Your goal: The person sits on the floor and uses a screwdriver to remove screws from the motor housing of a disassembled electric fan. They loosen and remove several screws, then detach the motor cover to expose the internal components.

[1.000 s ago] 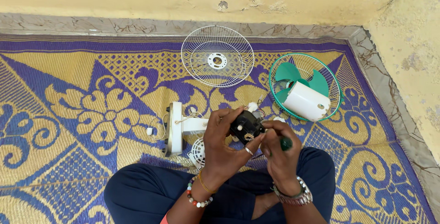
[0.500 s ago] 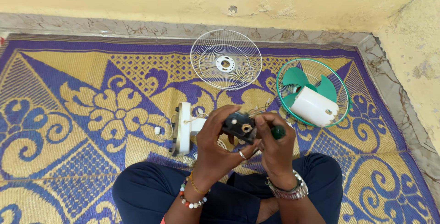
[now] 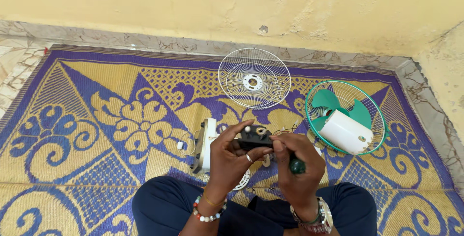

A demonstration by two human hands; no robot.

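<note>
Holding a black part (image 3: 254, 138) between our two hands, we list outward from the fingers.

Left hand (image 3: 231, 157): fingers curled and clamped on the part's left side, thumb up by its top edge; a ring on one finger, a bead bracelet (image 3: 207, 213) and a thin bangle at the wrist.

Right hand (image 3: 299, 167): fingers closed together around a green-handled tool (image 3: 296, 165), thumb pressed to the part's right end; a metal watch (image 3: 316, 216) at the wrist.

Black part: held level above our lap, a white knob and a round brass-coloured fitting on its top face, thin wires trailing from it toward the mat.

White base (image 3: 207, 144): lying on the mat just left of the left hand, partly hidden by it, a white cord running off to its left.

White grille (image 3: 254, 78): flat on the mat, beyond the hands.

Green grille (image 3: 346, 117): to the right, well apart from the hands, with green blades (image 3: 327, 101) and a white housing (image 3: 346, 132) lying in it.

Mat (image 3: 121, 120): purple and yellow, patterned, against a yellow wall.
</note>
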